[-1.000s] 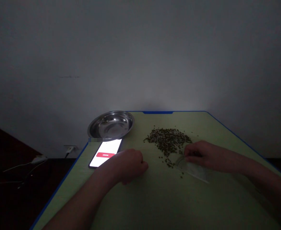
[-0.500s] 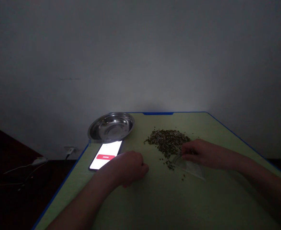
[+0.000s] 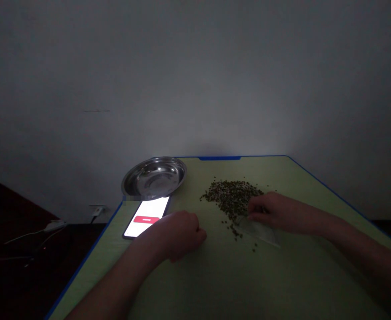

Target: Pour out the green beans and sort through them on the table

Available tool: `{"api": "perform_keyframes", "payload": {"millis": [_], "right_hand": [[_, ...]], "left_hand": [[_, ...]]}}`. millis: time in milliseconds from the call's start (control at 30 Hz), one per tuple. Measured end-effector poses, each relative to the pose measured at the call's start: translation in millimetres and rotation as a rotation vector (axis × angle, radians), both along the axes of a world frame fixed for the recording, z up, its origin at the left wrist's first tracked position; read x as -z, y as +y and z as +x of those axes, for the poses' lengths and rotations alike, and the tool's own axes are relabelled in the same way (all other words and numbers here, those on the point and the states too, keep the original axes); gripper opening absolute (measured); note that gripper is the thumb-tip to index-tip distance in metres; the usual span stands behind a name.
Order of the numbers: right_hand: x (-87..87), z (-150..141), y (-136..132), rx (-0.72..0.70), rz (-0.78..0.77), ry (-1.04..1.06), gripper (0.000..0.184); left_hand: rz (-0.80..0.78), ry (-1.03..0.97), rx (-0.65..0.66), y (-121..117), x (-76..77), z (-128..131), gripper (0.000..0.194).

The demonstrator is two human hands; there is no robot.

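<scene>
My right hand [image 3: 268, 211] pinches a small translucent plastic bag [image 3: 262, 232] at the near right edge of a heap of small dark greenish beans or seeds [image 3: 233, 195]. The bag lies slanted toward me, and its mouth is partly hidden by my fingers. Left of the heap, my left hand [image 3: 185, 234] rests closed on or just above the table, with its fingers curled under. What it holds, if anything, is hidden. A few loose grains [image 3: 254, 247] lie near the bag.
A shiny steel bowl [image 3: 155, 180] stands at the table's back left. In front of it lies a phone [image 3: 147, 215] with a lit screen, partly behind my left forearm. The green table [image 3: 235, 289] has a blue edge. Cables and a socket [image 3: 98, 210] are at the far left.
My right hand has shifted slightly left with the bag, closer over the heap's edge. My left hand has stayed almost still.
</scene>
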State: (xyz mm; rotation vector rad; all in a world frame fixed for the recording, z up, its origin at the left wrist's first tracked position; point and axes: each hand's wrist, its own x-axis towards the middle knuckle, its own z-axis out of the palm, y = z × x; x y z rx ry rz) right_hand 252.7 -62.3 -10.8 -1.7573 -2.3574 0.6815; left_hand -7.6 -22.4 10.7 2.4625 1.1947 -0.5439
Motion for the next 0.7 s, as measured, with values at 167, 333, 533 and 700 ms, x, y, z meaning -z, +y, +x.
{"api": "perform_keyframes", "payload": {"millis": [167,333,533,700], "right_hand": [[-2.7,2.1,3.1,0.041,0.053,-0.033,0.023],[-3.7,-2.5,4.5,0.024,0.072,-0.034,0.023],[-4.6,-9.1,9.8,0.001,0.132,-0.067,0.022],[-7.1,2.3,6.2,0.002,0.118,-0.057,0.023]], "left_hand": [[0.0,-0.025,0.004,0.0,-0.8,-1.0,0.039],[0.011,-0.022,0.003,-1.1,-1.6,-0.3,0.04],[0.034,-0.024,0.016,-0.7,-1.1,0.3,0.043],[0.059,-0.016,0.017,0.0,1.9,-1.2,0.043]]}}
